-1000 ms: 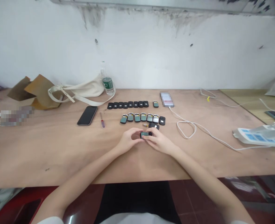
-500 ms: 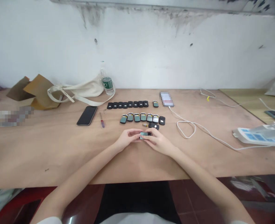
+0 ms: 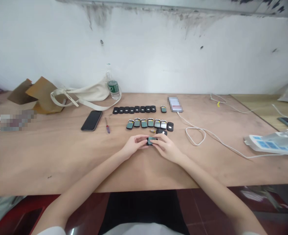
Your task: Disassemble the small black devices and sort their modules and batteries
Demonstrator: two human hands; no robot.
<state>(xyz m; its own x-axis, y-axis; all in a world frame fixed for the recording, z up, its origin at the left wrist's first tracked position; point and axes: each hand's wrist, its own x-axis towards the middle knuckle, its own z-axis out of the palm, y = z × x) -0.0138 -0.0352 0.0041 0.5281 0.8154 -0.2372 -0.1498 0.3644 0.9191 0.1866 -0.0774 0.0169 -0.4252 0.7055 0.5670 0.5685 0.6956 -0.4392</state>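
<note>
Near the table's front, a small black device with a greenish face [image 3: 151, 140] is held between both hands. My left hand [image 3: 134, 145] grips its left end with thumb and fingers. My right hand [image 3: 163, 147] has its fingertips on the right side and over the face. Just beyond lie a small silvery cylinder [image 3: 152, 131] and a black case [image 3: 161, 132]. Behind them stretches a row of several open devices with greenish faces [image 3: 144, 123], ending in a black case [image 3: 170, 126]. Farther back is a row of several black cases [image 3: 131, 110], with one open device [image 3: 163, 109] to its right.
A black phone [image 3: 91, 120] and a screwdriver [image 3: 107, 125] lie left. Behind stand a bottle [image 3: 113, 88], a cream bag [image 3: 92, 93] and a paper bag [image 3: 42, 94]. A lit phone [image 3: 175, 103], its white cable [image 3: 222, 141] and a power strip [image 3: 268, 143] are right.
The greenish face has shifted slightly within the hands, and more of it lies over the black device body. My right fingers have moved a little. The view has shifted slightly.
</note>
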